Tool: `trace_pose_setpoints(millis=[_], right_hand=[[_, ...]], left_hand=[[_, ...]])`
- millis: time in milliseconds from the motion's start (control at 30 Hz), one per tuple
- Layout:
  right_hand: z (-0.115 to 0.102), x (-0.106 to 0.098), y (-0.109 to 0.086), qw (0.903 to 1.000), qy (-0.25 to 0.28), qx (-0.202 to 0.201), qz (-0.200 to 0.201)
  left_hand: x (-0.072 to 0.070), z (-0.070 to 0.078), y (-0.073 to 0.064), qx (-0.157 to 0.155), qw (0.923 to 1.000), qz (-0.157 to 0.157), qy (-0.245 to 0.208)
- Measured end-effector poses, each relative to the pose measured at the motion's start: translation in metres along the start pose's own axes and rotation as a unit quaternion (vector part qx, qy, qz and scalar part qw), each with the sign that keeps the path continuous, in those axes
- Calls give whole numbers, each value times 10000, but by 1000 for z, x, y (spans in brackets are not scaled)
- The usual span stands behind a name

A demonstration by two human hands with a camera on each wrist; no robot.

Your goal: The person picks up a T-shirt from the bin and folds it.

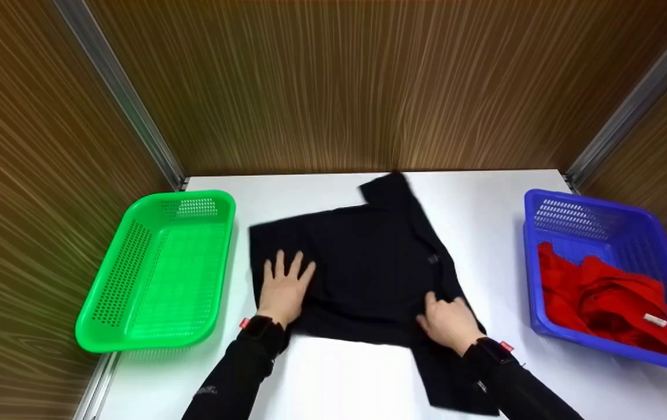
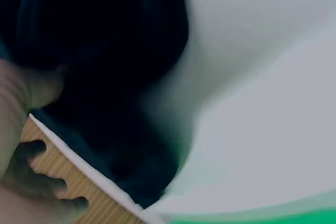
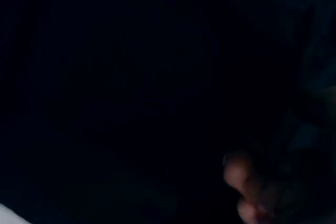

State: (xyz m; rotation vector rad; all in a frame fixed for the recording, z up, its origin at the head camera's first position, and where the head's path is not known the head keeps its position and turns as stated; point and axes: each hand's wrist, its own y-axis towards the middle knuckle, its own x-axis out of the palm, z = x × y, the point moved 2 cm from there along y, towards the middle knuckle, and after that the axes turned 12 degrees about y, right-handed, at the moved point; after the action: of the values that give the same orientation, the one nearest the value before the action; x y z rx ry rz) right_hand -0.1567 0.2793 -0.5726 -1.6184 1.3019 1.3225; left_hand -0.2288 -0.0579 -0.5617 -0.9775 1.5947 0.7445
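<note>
A black short-sleeved shirt [image 1: 368, 262] lies spread on the white table, one sleeve toward the back wall and the other toward the front edge. My left hand [image 1: 283, 291] rests flat on its left end, fingers spread. In the left wrist view, the thumb [image 2: 44, 87] lies against the dark cloth. Over the shirt's right part, my right hand [image 1: 450, 324] has its fingers bent and pinches the fabric near the front sleeve. The right wrist view is mostly dark cloth, with blurred fingertips [image 3: 239, 171] low on the right.
On the left stands a green plastic basket [image 1: 225, 262] with nothing in it. A blue basket [image 1: 534, 280] at the right holds red clothing [image 1: 619, 303] with a white label. Wood-grain panels [image 1: 339, 87] enclose the table at the back and both sides.
</note>
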Motion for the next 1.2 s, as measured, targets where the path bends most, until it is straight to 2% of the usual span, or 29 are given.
trace_pose_setpoints(millis=[33, 100, 167, 233, 300, 367, 433, 500, 567, 600, 700, 733, 800, 867, 933, 1000, 1067, 1133, 1200], right_hand=[[-4, -1, 2, 9997, 209, -71, -53], [-8, -3, 7, 9979, 447, -462, 20], [-7, -3, 13, 9938, 515, -931, 321], [0, -3, 14, 9916, 296, -1077, 649], [12, 0, 11, 9937, 57, -737, 840], [26, -1, 5, 9950, -235, -111, 967], [38, -3, -1, 9918, -550, 549, 1010], [46, -7, -6, 9876, -714, 979, 1000], [52, -11, -8, 9870, -769, 1014, 982], [54, -12, -9, 9890, -723, 853, 969], [52, -12, -13, 9976, -115, -173, 661], [50, -11, -17, 9975, 148, -566, 408], [45, -9, -25, 9909, 693, -1118, -291], [42, -7, -32, 9826, 1064, -1262, -857], [42, -6, -35, 9826, 1074, -1128, -1013], [44, -3, -34, 9893, 814, -942, -761], [48, 0, -30, 9958, 432, -755, -276], [52, 3, -24, 9980, -50, -541, 331], [54, 5, -19, 9938, -490, -366, 933]], left_hand=[[2, 2, 0, -34, 10000, 66, -49], [6, 7, -3, -53, 9986, -77, -528], [9, 9, -8, -62, 9939, -390, -1031], [12, 8, -12, -156, 9879, -737, -1357], [15, 3, -16, -259, 9840, -1029, -1433], [16, -2, -18, -328, 9815, -1246, -1417], [16, -7, -20, -367, 9784, -1470, -1409], [16, -12, -21, -410, 9755, -1557, -1500], [16, -17, -23, -421, 9744, -1533, -1593], [16, -19, -25, -405, 9736, -1516, -1659], [16, -27, -32, -242, 9737, -1339, -1825], [16, -29, -35, -141, 9742, -1345, -1809], [16, -34, -40, 92, 9736, -1412, -1794], [17, -38, -43, 268, 9730, -1503, -1732], [18, -41, -44, 352, 9705, -1651, -1719], [19, -43, -42, 303, 9692, -1696, -1760], [20, -44, -39, 128, 9750, -1484, -1648], [22, -43, -35, -181, 9858, -1037, -1310], [24, -40, -32, -550, 9946, -406, -775]])
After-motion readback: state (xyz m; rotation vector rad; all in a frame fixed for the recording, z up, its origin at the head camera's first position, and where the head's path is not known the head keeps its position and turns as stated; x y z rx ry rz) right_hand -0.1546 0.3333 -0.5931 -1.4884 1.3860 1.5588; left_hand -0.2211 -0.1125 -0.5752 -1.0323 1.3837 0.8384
